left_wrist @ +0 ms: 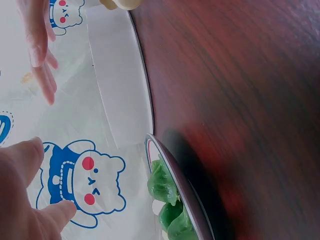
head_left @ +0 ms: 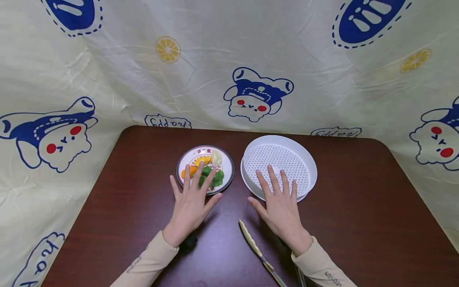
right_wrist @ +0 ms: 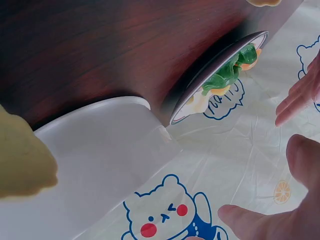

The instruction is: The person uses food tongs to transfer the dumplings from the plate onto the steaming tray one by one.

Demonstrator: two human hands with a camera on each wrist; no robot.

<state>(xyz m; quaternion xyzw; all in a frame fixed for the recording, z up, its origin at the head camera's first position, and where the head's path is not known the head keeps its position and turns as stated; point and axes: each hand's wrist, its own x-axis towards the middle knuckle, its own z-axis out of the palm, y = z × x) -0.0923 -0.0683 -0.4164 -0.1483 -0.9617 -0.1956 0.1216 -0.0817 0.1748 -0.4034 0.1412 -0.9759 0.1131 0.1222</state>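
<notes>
My left hand [head_left: 190, 207], fingers spread straight, is over the near edge of a small round plate [head_left: 229, 177] with a dark rim. Dumpling-shaped pieces lie on the plate: green ones [head_left: 216, 179], orange-yellow ones [head_left: 202, 160] and a white one [head_left: 216, 158]. My right hand [head_left: 281, 211], also spread, is over the near side of a white round tray [head_left: 279, 153] with a perforated bottom. Neither hand holds anything. Between the forearms lies what looks like a pair of tongs [head_left: 251, 242] with a cream scalloped tip and metal arms; my right sleeve hides part of it.
The brown table [head_left: 143, 179] has rounded far corners. A pale cloth [head_left: 201, 91] printed with blue bears and orange slices hangs behind and around it. A small dark object [head_left: 188, 243] shows beneath my left wrist. Plate and tray stand side by side near the far edge.
</notes>
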